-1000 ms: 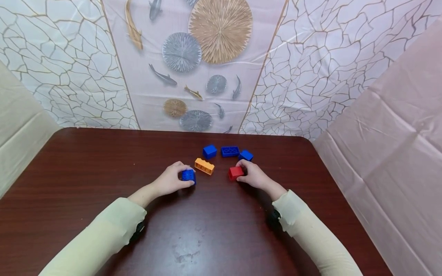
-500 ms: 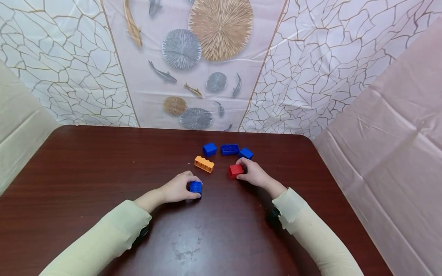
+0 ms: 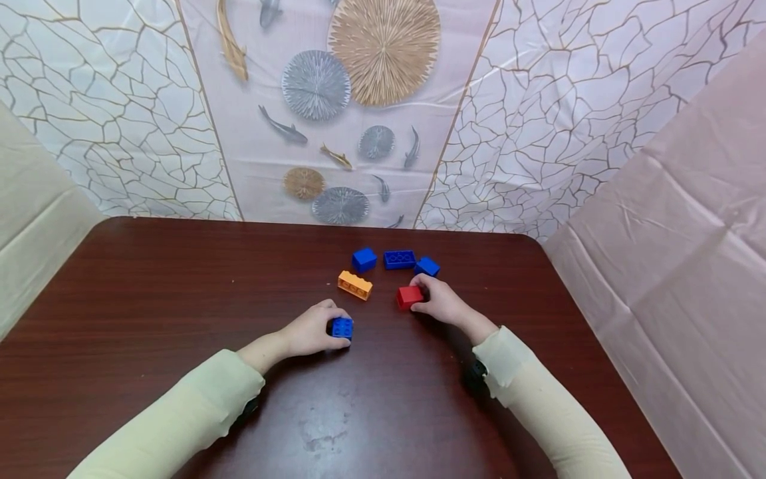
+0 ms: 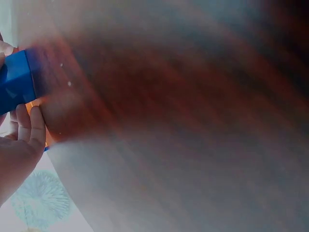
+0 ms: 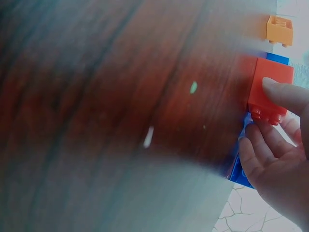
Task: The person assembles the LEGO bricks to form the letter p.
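Holding one toy brick in each hand, you have both hands busy over the dark brown table (image 3: pixel 179 299). Your left hand (image 3: pixel 311 330) has its thumb and fingers bent around the square blue brick (image 3: pixel 342 328), with little space left in the grip. The bumps on that brick face up, and it sits nearer to you than all the others. I can't tell if it touches the table.

Your right hand (image 3: pixel 443 303) pinches the red brick (image 3: pixel 409 297), thumb on one side and fingers on the other, only as wide as the brick. Its bumps point back toward your palm.

Four more bricks lie loose, farther from you. The long orange brick (image 3: pixel 355 286) rests between and beyond your hands, its hollow side facing you. Behind it is the left blue brick (image 3: pixel 364 260). Next comes the long blue brick (image 3: pixel 399 259), showing its hollow side, and then the right blue brick (image 3: pixel 427 266), just past your right fingers.

It looks like an early part of the job to me. You have picked two bricks, but they are well apart, and I see none joined. Four seem left to pick up.
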The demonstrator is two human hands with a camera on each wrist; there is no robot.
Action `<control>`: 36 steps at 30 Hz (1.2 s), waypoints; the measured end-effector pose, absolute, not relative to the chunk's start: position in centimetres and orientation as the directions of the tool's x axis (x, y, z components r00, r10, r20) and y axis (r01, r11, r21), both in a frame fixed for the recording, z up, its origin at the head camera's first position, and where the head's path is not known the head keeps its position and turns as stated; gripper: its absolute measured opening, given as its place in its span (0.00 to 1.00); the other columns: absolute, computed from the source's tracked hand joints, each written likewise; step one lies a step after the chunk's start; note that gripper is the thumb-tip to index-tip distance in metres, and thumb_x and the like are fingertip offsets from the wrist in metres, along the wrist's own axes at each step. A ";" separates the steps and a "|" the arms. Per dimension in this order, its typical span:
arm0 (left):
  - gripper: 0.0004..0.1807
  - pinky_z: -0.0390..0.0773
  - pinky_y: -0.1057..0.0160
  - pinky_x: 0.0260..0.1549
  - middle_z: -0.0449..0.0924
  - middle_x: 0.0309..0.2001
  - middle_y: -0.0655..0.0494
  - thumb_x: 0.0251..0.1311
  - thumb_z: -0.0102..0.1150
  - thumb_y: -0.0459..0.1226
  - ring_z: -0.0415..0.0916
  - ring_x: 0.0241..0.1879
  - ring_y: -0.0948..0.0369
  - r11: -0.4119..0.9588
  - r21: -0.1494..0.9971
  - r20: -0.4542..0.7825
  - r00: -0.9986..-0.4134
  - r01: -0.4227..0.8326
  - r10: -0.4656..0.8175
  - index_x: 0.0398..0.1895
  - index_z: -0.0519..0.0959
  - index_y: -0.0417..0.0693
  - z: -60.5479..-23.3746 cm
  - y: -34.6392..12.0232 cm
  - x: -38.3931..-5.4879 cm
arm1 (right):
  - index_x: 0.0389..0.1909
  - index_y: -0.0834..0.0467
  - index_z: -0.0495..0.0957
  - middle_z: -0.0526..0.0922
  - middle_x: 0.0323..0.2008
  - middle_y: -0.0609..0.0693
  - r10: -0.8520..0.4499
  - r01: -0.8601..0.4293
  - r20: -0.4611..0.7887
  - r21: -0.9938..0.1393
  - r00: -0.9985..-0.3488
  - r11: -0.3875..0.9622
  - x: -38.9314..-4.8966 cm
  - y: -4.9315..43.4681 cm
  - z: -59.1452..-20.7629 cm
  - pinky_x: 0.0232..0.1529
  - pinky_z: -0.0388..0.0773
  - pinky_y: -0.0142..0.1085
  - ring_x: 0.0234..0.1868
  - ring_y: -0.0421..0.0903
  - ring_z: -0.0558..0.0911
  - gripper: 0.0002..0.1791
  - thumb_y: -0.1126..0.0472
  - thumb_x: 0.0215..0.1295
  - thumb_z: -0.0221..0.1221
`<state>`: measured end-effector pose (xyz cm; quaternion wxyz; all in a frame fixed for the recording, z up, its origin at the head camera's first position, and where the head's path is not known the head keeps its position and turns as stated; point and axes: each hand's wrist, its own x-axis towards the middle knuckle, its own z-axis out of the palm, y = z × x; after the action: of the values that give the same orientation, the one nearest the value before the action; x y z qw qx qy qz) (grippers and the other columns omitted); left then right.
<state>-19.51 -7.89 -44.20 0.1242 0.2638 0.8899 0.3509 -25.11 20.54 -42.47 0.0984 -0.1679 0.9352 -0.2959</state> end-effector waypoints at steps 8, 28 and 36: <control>0.23 0.77 0.57 0.45 0.75 0.45 0.48 0.52 0.66 0.42 0.74 0.44 0.57 0.604 0.688 -0.019 -0.823 0.401 0.568 0.49 0.74 0.42 -44.3 -8.6 -19.3 | 0.46 0.60 0.71 0.78 0.43 0.58 -0.369 -0.215 -0.113 -0.645 -0.923 0.733 -25.4 20.9 -42.7 0.47 0.75 0.43 0.42 0.50 0.76 0.19 0.67 0.54 0.65; 0.18 0.76 0.57 0.45 0.76 0.44 0.49 0.53 0.66 0.40 0.73 0.43 0.58 0.638 0.698 -0.094 -0.841 0.326 0.532 0.44 0.73 0.43 -43.6 -8.3 -19.4 | 0.48 0.66 0.72 0.78 0.44 0.63 -0.304 -0.081 -0.114 -0.824 -0.946 0.560 -24.8 19.8 -40.9 0.40 0.75 0.32 0.40 0.49 0.76 0.20 0.69 0.53 0.62; 0.21 0.76 0.56 0.47 0.77 0.45 0.46 0.51 0.67 0.37 0.74 0.44 0.56 0.613 0.729 -0.101 -0.837 0.306 0.538 0.47 0.71 0.40 -43.4 -8.6 -19.5 | 0.52 0.65 0.72 0.76 0.47 0.63 -0.313 -0.065 -0.118 -0.854 -0.942 0.516 -24.4 19.5 -40.8 0.39 0.75 0.32 0.43 0.49 0.74 0.22 0.67 0.55 0.61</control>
<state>-19.47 -8.57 -43.38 0.1572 0.2388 0.8841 0.3696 -24.41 19.54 -40.78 0.1295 -0.1099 0.8609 -0.4796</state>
